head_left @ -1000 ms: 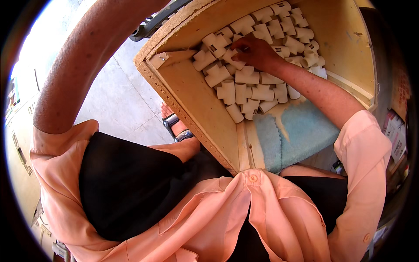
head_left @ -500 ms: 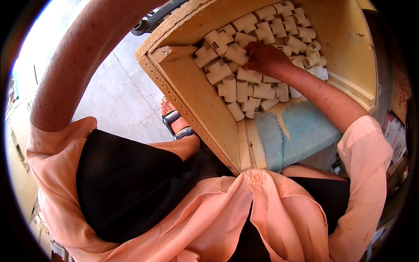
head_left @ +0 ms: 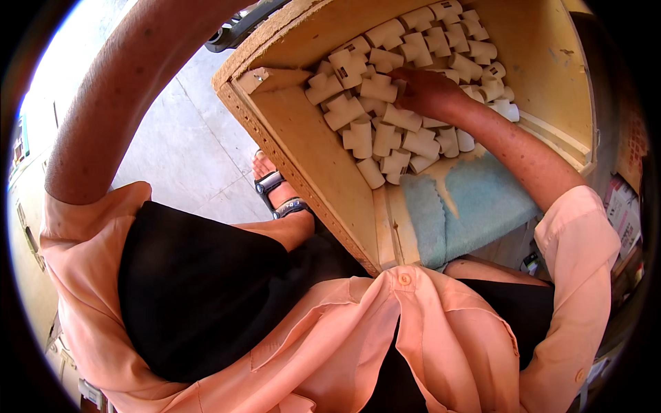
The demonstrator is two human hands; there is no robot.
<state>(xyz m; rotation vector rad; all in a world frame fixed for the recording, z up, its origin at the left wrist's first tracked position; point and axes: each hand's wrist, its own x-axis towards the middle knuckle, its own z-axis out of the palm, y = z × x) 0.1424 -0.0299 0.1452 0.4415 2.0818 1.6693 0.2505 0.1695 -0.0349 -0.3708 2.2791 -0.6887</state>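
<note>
My right hand (head_left: pixel 428 95) reaches into a wooden box (head_left: pixel 286 131) over a heap of white T-shaped pipe fittings. Its fingers are curled down at the right end of one white pipe tee (head_left: pixel 378 88), closed on it as far as I can see; the fingertips are partly hidden. More pipe tees (head_left: pixel 342 111) lie jumbled around and under the hand. My left forearm (head_left: pixel 131 89) stretches up past the top edge, so the left hand itself is out of the picture.
A worn blue cloth pad (head_left: pixel 482 199) covers the box's near edge, by my lap. To the left is a pale tiled floor (head_left: pixel 200 138) with my sandalled foot (head_left: pixel 275 186). A dark metal bar (head_left: pixel 248 27) shows behind the box's left corner. Cartons (head_left: pixel 623 213) stand at the far right.
My right hand has shifted slightly right and toward me, and the tee at its fingers has moved with it. Some nearby tees have shifted and turned a little.
</note>
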